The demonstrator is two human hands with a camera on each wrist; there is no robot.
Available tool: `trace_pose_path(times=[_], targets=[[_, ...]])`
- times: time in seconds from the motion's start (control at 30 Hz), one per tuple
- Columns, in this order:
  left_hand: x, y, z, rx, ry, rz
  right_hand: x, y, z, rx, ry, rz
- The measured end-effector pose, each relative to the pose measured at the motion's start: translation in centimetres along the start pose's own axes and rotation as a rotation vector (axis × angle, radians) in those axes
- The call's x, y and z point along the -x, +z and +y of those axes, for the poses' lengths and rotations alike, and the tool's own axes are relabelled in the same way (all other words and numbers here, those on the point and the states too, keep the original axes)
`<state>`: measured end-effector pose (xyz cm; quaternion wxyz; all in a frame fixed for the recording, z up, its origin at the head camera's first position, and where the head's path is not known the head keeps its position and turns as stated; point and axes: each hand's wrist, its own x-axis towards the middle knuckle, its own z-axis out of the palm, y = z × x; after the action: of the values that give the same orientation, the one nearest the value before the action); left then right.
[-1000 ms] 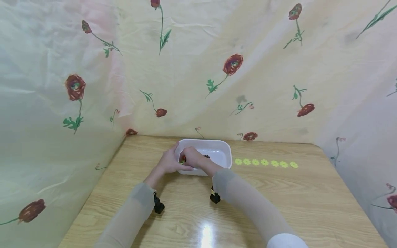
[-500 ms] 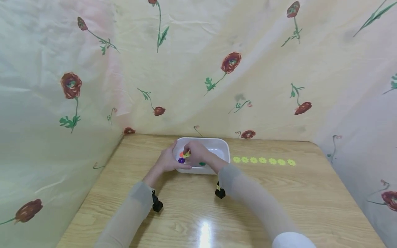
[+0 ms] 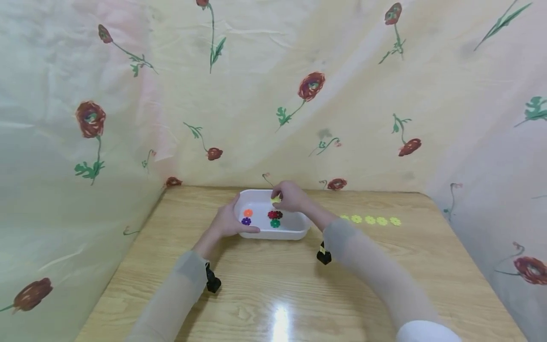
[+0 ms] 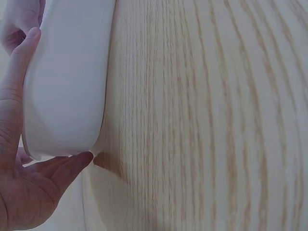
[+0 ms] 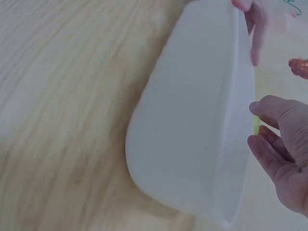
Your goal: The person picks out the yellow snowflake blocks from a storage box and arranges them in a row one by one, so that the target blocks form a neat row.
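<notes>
My left hand [image 3: 225, 221] holds the left end of a white plastic tray [image 3: 273, 234], its thumb along the front rim and its fingers at the end wall. Between the thumb and fingers of my right hand [image 3: 292, 197] is a yellow flower-shaped piece [image 3: 276, 199], held over the back part of the tray. In the right wrist view only a sliver of the yellow piece [image 5: 256, 125] shows. Inside the tray lie an orange flower piece [image 3: 248, 213], a purple one [image 3: 246, 221], a green one [image 3: 275, 223], a red one [image 3: 272, 215] and a dark one [image 3: 279, 214].
Several yellow flower pieces [image 3: 370, 220] lie in a row on the wooden table [image 3: 265, 280] to the right of the tray; my right forearm hides part of the row. A flower-patterned cloth [image 3: 239, 95] hangs behind the table and along its sides.
My right hand has come up from the tray's left end, moving right and back with the yellow flower piece pinched. More loose pieces now show in the tray. My left hand keeps its hold.
</notes>
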<state>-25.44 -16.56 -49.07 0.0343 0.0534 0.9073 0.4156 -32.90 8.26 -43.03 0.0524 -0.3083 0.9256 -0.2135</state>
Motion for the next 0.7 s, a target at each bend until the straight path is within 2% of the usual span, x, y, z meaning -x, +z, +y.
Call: trace_pose_path(times=[0.37,0.7], targets=[[-0.1,0.1,0.0,-0.008,-0.004,-0.005,1.6,-2.3,2.7,0.066,-0.013,0.104],[0.0,0.2,0.1,-0.004,-0.006,-0.009,4.1,-5.0,5.1,0.067,0.031,0.138]])
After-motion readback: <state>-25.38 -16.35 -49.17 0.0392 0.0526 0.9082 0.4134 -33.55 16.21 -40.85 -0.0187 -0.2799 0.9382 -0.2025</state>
